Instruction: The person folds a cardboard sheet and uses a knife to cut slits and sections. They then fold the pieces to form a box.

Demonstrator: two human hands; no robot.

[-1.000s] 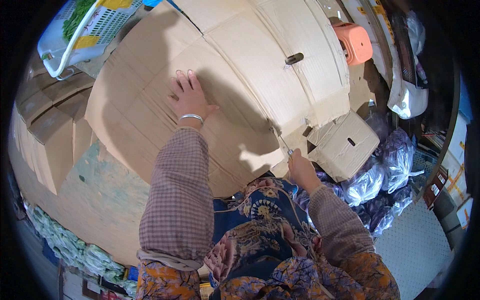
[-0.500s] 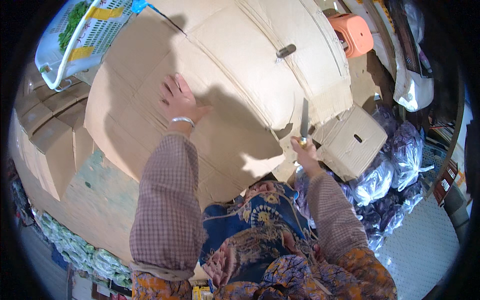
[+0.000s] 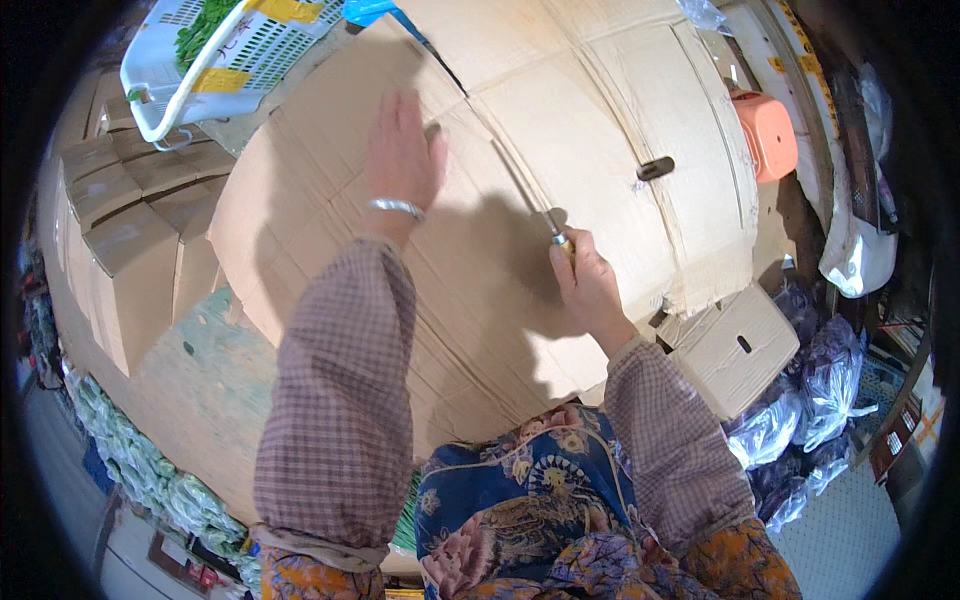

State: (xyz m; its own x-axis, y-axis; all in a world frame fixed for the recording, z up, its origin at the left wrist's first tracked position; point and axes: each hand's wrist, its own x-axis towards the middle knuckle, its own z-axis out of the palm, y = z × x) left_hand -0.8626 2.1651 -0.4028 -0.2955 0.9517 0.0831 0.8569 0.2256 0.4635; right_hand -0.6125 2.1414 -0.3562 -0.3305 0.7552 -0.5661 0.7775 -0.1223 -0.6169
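A large flattened sheet of brown cardboard [image 3: 360, 290] lies spread in front of me. My left hand [image 3: 402, 155] rests on its left part, palm down, fingers stretched out and a little blurred; a silvery bracelet [image 3: 397, 207] circles the wrist. My right hand [image 3: 592, 285] is closed around the handle of a knife [image 3: 527, 185]. The slim blade slants up and left over the middle of the sheet, close along a crease. Whether the edge touches the cardboard I cannot tell. Beyond the tip, a dark narrow line runs toward a bit of blue plastic [image 3: 368, 10].
A white plastic basket [image 3: 180, 105] with green leaves stands at the upper left, above opened cardboard boxes [image 3: 130, 270]. On the right are an orange stool [image 3: 768, 138], a small carton [image 3: 735, 350] and bagged purple produce [image 3: 830, 375]. Bagged greens [image 3: 140, 500] line the lower left.
My right hand has brought the knife leftward from the sheet's right edge to its middle, turning the blade up-left. My left hand has moved slightly farther up the cardboard. The view has shifted.
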